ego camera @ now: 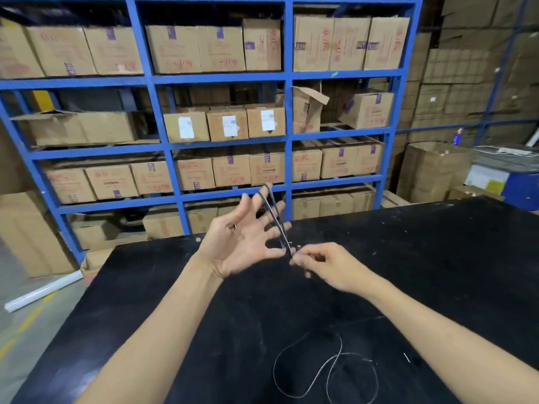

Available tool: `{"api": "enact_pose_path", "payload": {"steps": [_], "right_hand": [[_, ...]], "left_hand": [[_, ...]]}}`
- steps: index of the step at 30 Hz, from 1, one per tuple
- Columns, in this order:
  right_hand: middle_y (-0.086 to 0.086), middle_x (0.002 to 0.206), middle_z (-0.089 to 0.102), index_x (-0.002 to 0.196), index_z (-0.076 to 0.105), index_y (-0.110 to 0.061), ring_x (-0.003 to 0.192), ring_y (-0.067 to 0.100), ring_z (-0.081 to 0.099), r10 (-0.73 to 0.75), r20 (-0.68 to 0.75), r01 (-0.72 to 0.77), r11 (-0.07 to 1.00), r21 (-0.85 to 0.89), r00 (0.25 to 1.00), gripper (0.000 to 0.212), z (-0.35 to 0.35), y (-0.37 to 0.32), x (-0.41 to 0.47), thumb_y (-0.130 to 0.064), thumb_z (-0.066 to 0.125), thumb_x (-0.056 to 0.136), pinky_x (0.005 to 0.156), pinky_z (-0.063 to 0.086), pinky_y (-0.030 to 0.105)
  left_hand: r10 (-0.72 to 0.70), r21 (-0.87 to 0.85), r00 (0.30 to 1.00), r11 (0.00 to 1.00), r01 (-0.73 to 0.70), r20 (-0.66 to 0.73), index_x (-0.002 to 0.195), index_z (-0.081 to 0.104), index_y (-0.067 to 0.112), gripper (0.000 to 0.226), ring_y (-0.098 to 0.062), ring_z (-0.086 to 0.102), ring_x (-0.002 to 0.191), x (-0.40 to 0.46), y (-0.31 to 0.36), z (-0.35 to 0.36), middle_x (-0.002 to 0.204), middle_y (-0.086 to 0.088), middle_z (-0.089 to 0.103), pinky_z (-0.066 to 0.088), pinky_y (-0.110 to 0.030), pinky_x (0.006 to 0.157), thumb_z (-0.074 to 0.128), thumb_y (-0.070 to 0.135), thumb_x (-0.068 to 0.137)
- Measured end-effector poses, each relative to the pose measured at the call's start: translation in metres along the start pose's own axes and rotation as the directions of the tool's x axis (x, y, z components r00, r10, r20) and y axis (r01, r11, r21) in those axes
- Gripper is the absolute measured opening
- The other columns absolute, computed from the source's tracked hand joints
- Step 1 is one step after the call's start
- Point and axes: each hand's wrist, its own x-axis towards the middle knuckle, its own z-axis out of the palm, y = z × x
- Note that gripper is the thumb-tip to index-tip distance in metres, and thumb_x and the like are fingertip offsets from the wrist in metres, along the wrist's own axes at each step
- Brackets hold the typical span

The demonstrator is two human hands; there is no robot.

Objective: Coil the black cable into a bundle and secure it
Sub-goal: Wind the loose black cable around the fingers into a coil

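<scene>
A matt black tabletop (408, 258), scuffed and flecked with pale marks, carries a thin black cable (320, 371) whose smooth sheath catches a faint sheen. Behind stand blue painted metal shelves (287, 132) stacked with brown corrugated cardboard boxes (227, 122), dull-surfaced, some bearing white paper labels. A glossy white plastic-looking roll (43, 291) lies on the smooth grey floor.

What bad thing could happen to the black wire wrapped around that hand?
1. The thin black cable loops hang around the spread fingers of the left hand, so they might slide off and come undone.
2. The right hand only pinches the cable with its fingertips; it could slip.
3. The loose cable tail curls over itself on the black tabletop, so it may tangle when pulled.
</scene>
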Motion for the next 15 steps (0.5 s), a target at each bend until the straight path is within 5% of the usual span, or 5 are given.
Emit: {"api": "enact_pose_path", "payload": {"steps": [4,7,11,15], "right_hand": [[-0.001,0.064,0.067,0.096,0.079,-0.035,0.056,0.002,0.05,0.024,0.031,-0.025,0.999,0.034,0.999,0.023,0.019,0.0,-0.027,-0.045,0.059,0.099,0.061,0.043,0.018],[-0.002,0.061,0.067,0.082,0.078,-0.029,0.053,0.002,0.053,0.044,0.013,-0.044,0.998,-0.034,0.999,0.023,0.0,-0.01,-0.035,-0.04,0.064,0.096,0.061,0.046,0.024],[-0.01,0.072,0.075,0.08,0.08,-0.029,0.066,0.0,0.066,0.025,-0.07,-0.031,0.995,-0.093,0.997,0.011,-0.045,-0.031,-0.029,-0.035,0.075,0.087,0.067,0.054,0.021],[-0.011,0.082,0.077,0.089,0.082,-0.03,0.08,0.006,0.07,-0.063,-0.069,0.045,0.972,-0.232,0.996,0.008,-0.082,-0.054,-0.003,-0.036,0.077,0.087,0.073,0.058,0.026]], "left_hand": [[0.117,0.032,0.98,0.993,-0.113,-0.16,0.139,0.047,0.032,0.043,-0.033,0.032,0.137,0.008,0.018,-0.032,0.134,-0.006,0.043,0.02,-0.077,0.109,0.043,0.049,0.099],[0.054,0.072,0.957,0.997,-0.035,-0.287,0.149,0.041,0.034,0.049,-0.039,0.015,0.151,0.004,0.022,-0.059,0.162,-0.008,0.024,0.006,-0.078,0.111,0.037,0.049,0.102],[-0.138,0.191,0.929,0.958,0.213,-0.344,0.151,0.032,0.042,0.049,-0.028,-0.012,0.154,0.002,0.003,-0.071,0.169,0.006,-0.002,-0.003,-0.071,0.114,0.031,0.051,0.102],[-0.406,0.347,0.887,0.817,0.46,-0.221,0.143,0.046,0.051,0.043,-0.001,0.031,0.136,0.008,-0.032,-0.051,0.143,0.03,0.043,0.02,-0.049,0.117,0.041,0.052,0.1]]}}
